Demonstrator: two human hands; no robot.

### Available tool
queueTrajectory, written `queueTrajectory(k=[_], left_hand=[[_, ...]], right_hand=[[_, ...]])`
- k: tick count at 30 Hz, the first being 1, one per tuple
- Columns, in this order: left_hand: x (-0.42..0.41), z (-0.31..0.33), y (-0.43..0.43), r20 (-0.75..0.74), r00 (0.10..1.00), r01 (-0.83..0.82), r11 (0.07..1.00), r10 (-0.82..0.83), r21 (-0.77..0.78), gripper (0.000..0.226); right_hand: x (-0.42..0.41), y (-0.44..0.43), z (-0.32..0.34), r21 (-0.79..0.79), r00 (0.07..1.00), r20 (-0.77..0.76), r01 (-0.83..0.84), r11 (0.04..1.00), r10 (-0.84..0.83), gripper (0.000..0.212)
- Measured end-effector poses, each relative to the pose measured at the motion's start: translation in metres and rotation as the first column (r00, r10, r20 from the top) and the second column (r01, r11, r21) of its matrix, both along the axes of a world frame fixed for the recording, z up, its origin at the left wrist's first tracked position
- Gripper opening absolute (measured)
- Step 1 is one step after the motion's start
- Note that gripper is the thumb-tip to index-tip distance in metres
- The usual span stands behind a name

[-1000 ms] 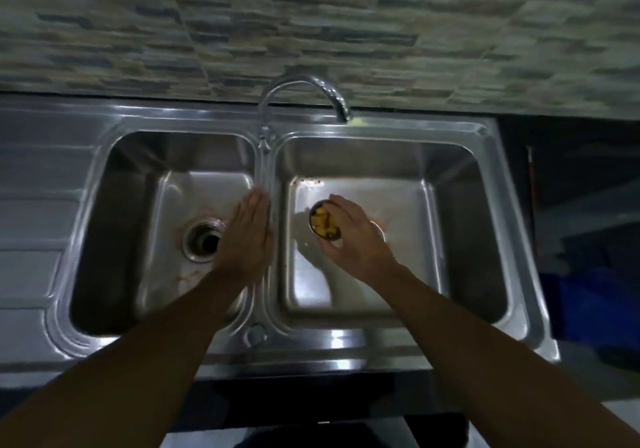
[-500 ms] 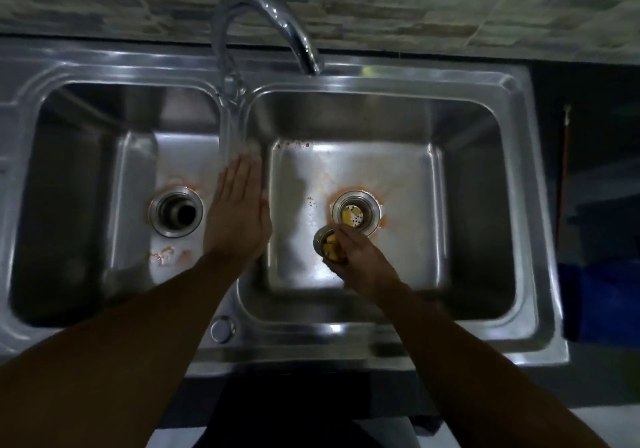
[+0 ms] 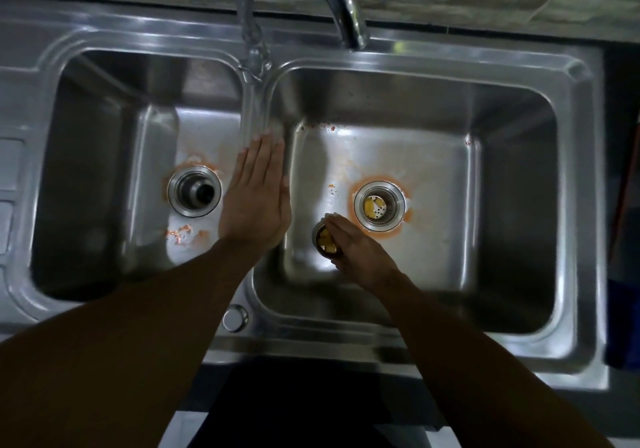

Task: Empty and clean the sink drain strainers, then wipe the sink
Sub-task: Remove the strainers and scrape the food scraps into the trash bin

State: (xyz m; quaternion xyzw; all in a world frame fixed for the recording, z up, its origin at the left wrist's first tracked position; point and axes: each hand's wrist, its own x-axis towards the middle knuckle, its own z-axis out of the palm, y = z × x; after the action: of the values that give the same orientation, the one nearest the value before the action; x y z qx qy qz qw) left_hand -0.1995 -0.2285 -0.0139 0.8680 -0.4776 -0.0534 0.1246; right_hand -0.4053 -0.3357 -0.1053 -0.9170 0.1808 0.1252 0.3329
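Steel sink [image 3: 346,347], food-filled strainer [image 3: 323,242] held over it.
Right hand [image 3: 362,255] grips it; left hand [image 3: 254,201] lies flat on the divider [image 3: 263,111].

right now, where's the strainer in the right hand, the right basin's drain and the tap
strainer [image 3: 315,236]: head view, on its left rim.
right basin drain [image 3: 401,202]: head view, on the right side of its metal rim.
tap [image 3: 346,11]: head view, on the curved spout.
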Motion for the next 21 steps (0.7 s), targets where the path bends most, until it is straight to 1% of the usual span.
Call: queueTrajectory(k=[1, 3, 5, 6, 9, 11, 13, 15, 19, 21], left_hand=[[0.000, 0.000, 0.000, 0.002, 1.000, 0.000, 1.000, 0.000, 0.001, 0.057], [0.000, 0.001, 0.000, -0.003, 1.000, 0.003, 1.000, -0.003, 0.009, 0.057], [0.000, 0.002, 0.001, -0.012, 1.000, 0.005, 1.000, -0.005, 0.015, 0.057], [-0.001, 0.003, 0.001, -0.017, 1.000, 0.005, 1.000, -0.004, 0.014, 0.057], [-0.002, 0.008, -0.001, -0.032, 0.999, -0.004, 1.000, 0.005, 0.016, 0.057], [-0.003, 0.010, -0.002, -0.043, 0.999, -0.006, 0.999, 0.007, 0.036, 0.058], [-0.003, 0.011, -0.002, -0.050, 0.999, -0.007, 0.999, 0.009, 0.053, 0.058], [-0.002, 0.012, -0.002, -0.054, 0.998, -0.007, 0.998, 0.011, 0.064, 0.058], [-0.002, 0.011, -0.002, -0.056, 0.998, -0.007, 0.997, 0.012, 0.071, 0.059], [-0.002, 0.010, -0.002, -0.046, 0.999, -0.006, 0.998, 0.009, 0.070, 0.058]], right_hand=[[0.000, -0.001, 0.000, 0.012, 1.000, 0.002, 0.006, 1.000, -0.006, 0.093], [0.001, -0.003, 0.003, 0.086, 0.999, -0.030, 0.032, 0.996, -0.029, 0.101], [0.002, -0.007, 0.007, 0.159, 0.993, -0.046, 0.114, 0.981, -0.108, 0.104], [0.002, -0.009, 0.009, 0.162, 0.983, -0.044, 0.181, 0.970, -0.176, 0.099], [0.003, -0.020, 0.016, 0.112, 0.914, 0.030, 0.399, 0.910, -0.405, 0.064], [0.001, -0.032, 0.016, 0.025, 0.889, 0.059, 0.454, 0.890, -0.455, 0.047], [-0.003, -0.044, 0.012, -0.097, 0.919, -0.031, 0.388, 0.916, -0.393, 0.047], [-0.008, -0.053, 0.006, -0.210, 0.941, -0.168, 0.257, 0.943, -0.294, 0.054], [-0.012, -0.058, -0.004, -0.288, 0.929, -0.296, 0.136, 0.948, -0.223, 0.059], [-0.013, -0.058, -0.007, -0.356, 0.924, -0.349, 0.024, 0.934, -0.157, 0.059]])
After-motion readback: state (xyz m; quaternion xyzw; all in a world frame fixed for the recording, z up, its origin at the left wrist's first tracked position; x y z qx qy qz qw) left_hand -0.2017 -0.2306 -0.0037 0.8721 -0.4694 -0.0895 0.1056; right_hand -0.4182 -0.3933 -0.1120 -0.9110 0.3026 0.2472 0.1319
